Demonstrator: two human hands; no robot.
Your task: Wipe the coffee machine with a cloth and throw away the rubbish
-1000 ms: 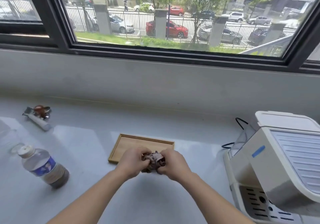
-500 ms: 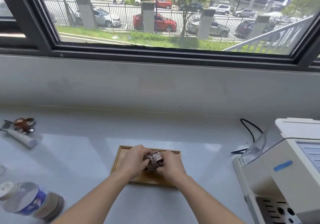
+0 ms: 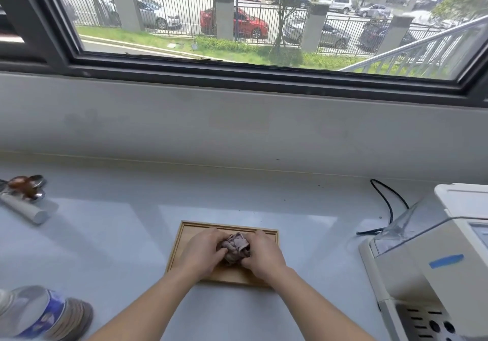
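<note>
A crumpled grey-pink cloth is bunched between my two hands over a wooden tray. My left hand grips its left side and my right hand grips its right side; both rest low on the tray. The white coffee machine, marked with a strip of blue tape, stands at the right edge of the white counter, partly cut off by the frame.
A portafilter with brown coffee residue lies at the far left. A plastic water bottle lies on its side at the bottom left. A black cable runs behind the machine. The window sill wall borders the counter's back.
Both hands carried the bunched cloth forward from in front of the tray to on top of it and lowered it. The view shifted, so the bottle and machine slid toward the edges.
</note>
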